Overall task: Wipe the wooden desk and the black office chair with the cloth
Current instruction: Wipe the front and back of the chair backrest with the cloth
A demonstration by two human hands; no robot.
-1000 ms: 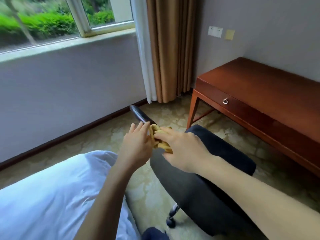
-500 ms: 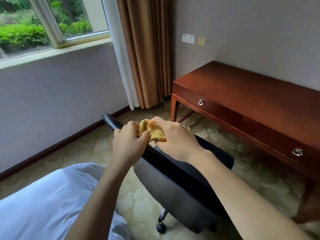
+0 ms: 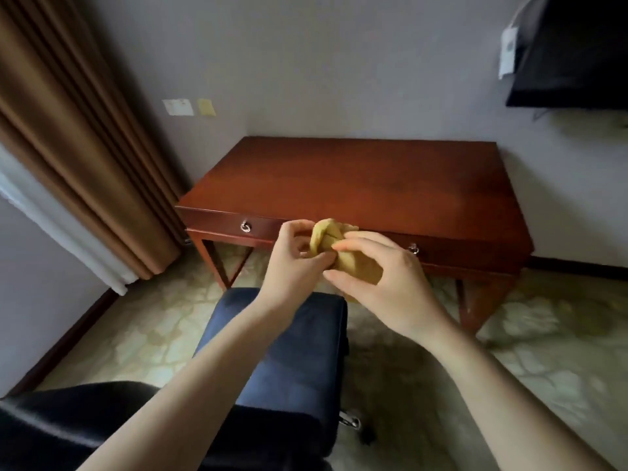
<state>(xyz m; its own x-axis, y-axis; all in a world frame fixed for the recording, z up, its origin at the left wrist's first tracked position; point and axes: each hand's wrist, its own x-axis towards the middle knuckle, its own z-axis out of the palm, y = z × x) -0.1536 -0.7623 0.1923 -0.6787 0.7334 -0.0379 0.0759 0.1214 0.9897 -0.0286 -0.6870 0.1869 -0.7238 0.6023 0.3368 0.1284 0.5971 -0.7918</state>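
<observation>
A bunched yellow cloth (image 3: pixel 334 244) is held in the air between both hands, in front of the desk's front edge. My left hand (image 3: pixel 294 263) pinches its left side, and my right hand (image 3: pixel 380 277) grips its right side from above. The reddish wooden desk (image 3: pixel 356 185) stands against the far wall with a bare top and two ring-pull drawers. The black office chair (image 3: pixel 289 351) is below my arms, its seat toward the desk and its backrest (image 3: pixel 51 426) near me at the lower left.
Brown curtains (image 3: pixel 68 147) hang at the left beside a white sheer. A dark wall-mounted screen (image 3: pixel 574 49) is at the upper right. Patterned carpet (image 3: pixel 509 351) lies around the chair and under the desk. Wall plates (image 3: pixel 178 107) sit left of the desk.
The view has swung right, away from the window and bed, to face the desk squarely. Both hands stay together on the cloth, lifted toward the desk's front edge.
</observation>
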